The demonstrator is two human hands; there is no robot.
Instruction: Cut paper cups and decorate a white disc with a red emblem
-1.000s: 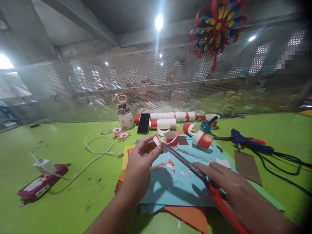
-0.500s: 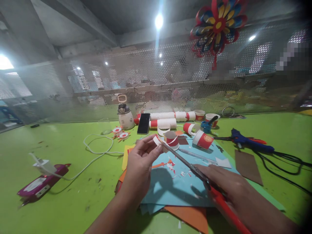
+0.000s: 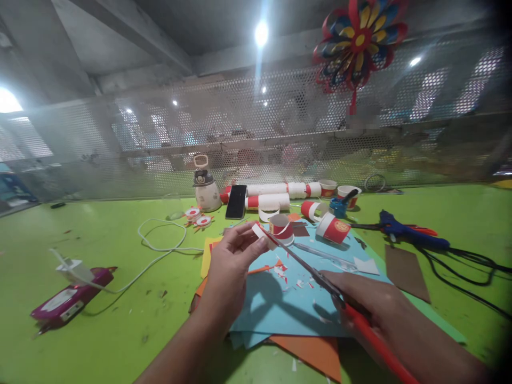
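Note:
My left hand (image 3: 234, 261) pinches a small red and white paper piece (image 3: 262, 233) between thumb and fingers. In my right hand (image 3: 372, 304) are scissors with red handles (image 3: 370, 338), whose blades reach up-left to the paper piece. Under both hands lie light blue sheets (image 3: 280, 312) with small red and white scraps (image 3: 282, 273) on them. Just behind the paper piece stands a cut red and white cup (image 3: 282, 229). Another red and white cup (image 3: 333, 228) lies tilted to its right.
A phone (image 3: 236, 201), a bottle (image 3: 206, 192) and white-red paper rolls (image 3: 274, 201) are at the back. On the right is a blue glue gun (image 3: 412, 233) with a black cord. A purple power strip (image 3: 72, 301) with a white cable lies left on the green table (image 3: 120, 341).
The scissor blades have closed somewhat on the paper piece, and my right hand has shifted very slightly. My left hand stays nearly in place.

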